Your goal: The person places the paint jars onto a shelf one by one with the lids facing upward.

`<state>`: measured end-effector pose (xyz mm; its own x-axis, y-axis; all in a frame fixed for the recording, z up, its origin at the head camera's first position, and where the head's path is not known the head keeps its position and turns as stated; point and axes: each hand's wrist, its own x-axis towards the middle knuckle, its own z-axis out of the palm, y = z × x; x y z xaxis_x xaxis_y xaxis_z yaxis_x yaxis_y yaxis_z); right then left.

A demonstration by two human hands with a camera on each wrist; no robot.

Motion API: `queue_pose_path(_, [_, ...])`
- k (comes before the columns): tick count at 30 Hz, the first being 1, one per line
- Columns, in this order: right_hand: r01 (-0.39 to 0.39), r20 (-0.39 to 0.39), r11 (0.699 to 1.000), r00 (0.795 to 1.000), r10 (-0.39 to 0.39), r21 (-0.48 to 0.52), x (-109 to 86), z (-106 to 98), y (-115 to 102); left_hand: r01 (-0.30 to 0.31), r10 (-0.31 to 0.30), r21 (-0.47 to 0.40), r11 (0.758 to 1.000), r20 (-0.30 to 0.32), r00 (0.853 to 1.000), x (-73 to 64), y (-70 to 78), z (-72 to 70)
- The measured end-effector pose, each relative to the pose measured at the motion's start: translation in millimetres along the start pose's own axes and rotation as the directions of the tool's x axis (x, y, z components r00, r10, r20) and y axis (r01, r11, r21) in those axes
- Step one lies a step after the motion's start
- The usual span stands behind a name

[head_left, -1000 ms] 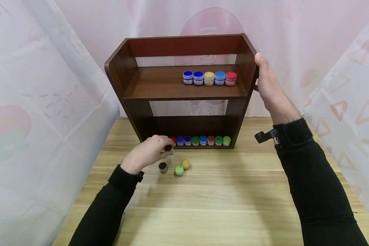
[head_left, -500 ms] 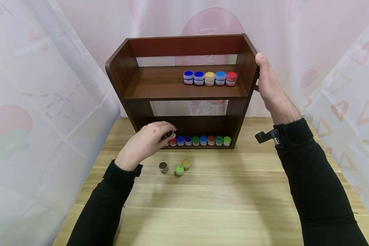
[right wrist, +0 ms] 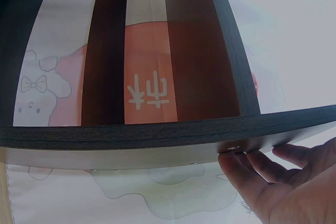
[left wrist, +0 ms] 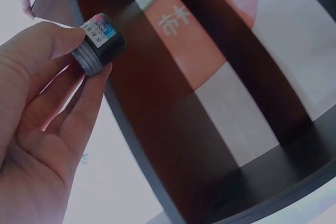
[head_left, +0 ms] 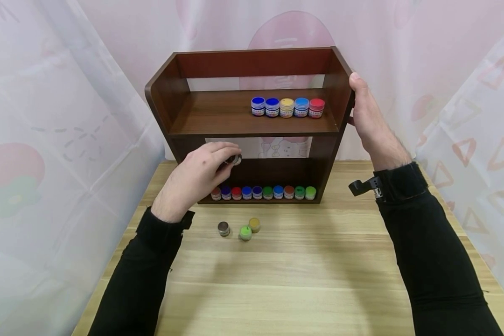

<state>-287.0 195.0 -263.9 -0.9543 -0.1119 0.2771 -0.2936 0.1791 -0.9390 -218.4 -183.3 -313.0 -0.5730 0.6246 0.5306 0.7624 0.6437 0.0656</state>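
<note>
My left hand (head_left: 197, 170) pinches a small paint jar (head_left: 234, 159) between thumb and fingers, in front of the opening below the upper shelf. In the left wrist view the jar (left wrist: 113, 45) lies tilted, with a dark body, a ridged grey end and a printed label. The dark brown wooden shelf unit (head_left: 252, 128) stands on the table. My right hand (head_left: 369, 119) grips its right side panel, thumb at the edge. The right wrist view has the fingers (right wrist: 236, 174) against the panel's outer face.
Several paint jars (head_left: 286, 108) line the right of the upper shelf, and a longer row (head_left: 267, 192) fills the bottom shelf. A dark-lidded jar (head_left: 223, 228), a green jar (head_left: 245, 233) and a yellow jar (head_left: 254, 225) stand on the table (head_left: 302, 270). Curtains (head_left: 59, 116) surround it.
My left hand has risen with the dark jar from low by the bottom shelf to just under the upper shelf, uncovering the left end of the bottom row. The right hand stays put.
</note>
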Motion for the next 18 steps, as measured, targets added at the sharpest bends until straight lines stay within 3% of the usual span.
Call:
queue_pose_path(9, [0.003,-0.009,1.0,1.0,-0.003,-0.008,-0.4,0.9,0.3,-0.004,0.008,0.046,0.999,-0.088,0.996,27.1,-1.4,-17.6])
queue_pose_path(18, [0.009,-0.01,1.0,1.0,-0.009,-0.013,-0.4,1.7,0.5,0.059,-0.055,0.048,0.997,-0.081,0.995,51.3,-10.7,-23.7])
